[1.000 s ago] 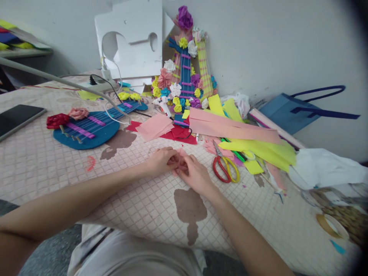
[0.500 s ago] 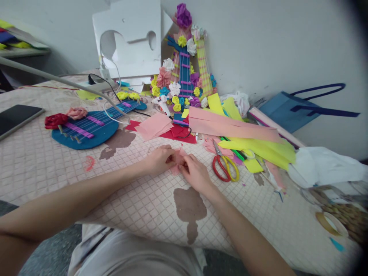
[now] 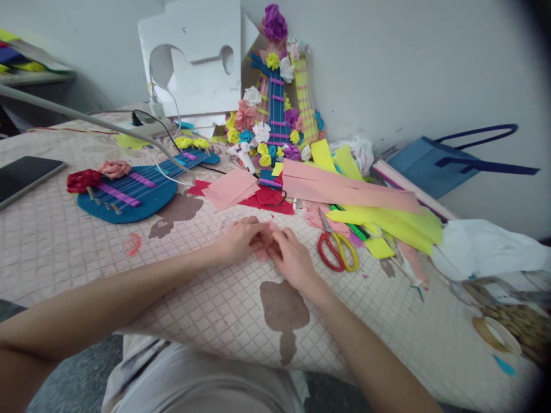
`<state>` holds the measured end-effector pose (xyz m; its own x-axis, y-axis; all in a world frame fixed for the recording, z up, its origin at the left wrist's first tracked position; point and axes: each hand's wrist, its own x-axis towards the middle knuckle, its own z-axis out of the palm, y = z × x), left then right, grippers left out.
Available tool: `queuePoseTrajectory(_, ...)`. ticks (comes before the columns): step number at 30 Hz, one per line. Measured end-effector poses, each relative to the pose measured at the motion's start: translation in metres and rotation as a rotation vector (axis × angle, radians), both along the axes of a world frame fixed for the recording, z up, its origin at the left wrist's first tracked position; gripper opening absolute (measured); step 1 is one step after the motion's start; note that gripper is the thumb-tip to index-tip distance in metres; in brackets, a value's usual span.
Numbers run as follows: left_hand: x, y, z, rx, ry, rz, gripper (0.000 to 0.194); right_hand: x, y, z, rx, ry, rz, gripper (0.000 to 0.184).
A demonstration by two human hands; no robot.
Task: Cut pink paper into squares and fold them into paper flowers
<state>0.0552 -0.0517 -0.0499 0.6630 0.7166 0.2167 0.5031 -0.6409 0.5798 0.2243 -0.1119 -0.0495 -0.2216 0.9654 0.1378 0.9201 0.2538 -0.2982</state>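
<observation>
A small piece of pink crepe paper [image 3: 264, 252] is held between both hands, just above the quilted tablecloth. My left hand [image 3: 239, 241] pinches it from the left with bent fingers. From the right, my right hand [image 3: 293, 257] grips the same piece between thumb and fingertips. The fingers cover much of the paper. Beyond the hands lies a stack of pink paper squares [image 3: 228, 188] on red paper [image 3: 275, 202]. Red-and-yellow-handled scissors [image 3: 338, 246] rest to the right of my right hand.
A blue toy guitar [image 3: 129, 195] with paper roses lies at left, near a phone [image 3: 30, 178]. A glue gun [image 3: 243, 155] and flower-covered guitars [image 3: 278, 109] stand at the back. Pink and yellow strips [image 3: 348, 188], a blue bag [image 3: 434, 166] and a tape roll [image 3: 495, 334] are rightward.
The fingertips have shifted on the pink crepe paper, which was bunched a second ago, spread flatter half a second ago, and is pinched together again now. The surroundings stay put.
</observation>
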Motion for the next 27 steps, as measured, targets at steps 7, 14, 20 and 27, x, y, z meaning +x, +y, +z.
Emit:
queuePoseTrajectory(7,0.0013,0.0002,-0.0001,-0.009,0.043,0.025,0.009,-0.0022,-0.0019,0.0028,0.023,-0.027,0.052,0.010)
queuePoseTrajectory(14,0.0006,0.0010,-0.0011,0.006,0.064,0.022,0.009,-0.0018,-0.0038,0.0041,-0.009,-0.010,0.072,0.011)
queuePoseTrajectory(20,0.0008,0.0012,-0.0009,0.000,0.074,0.016,0.011,0.0035,-0.0030,0.0054,-0.049,0.037,0.104,0.022)
queuePoseTrajectory(27,0.0004,0.0012,0.0011,-0.019,0.053,0.000,0.012,-0.0004,-0.0046,0.0063,-0.052,0.042,0.064,0.022)
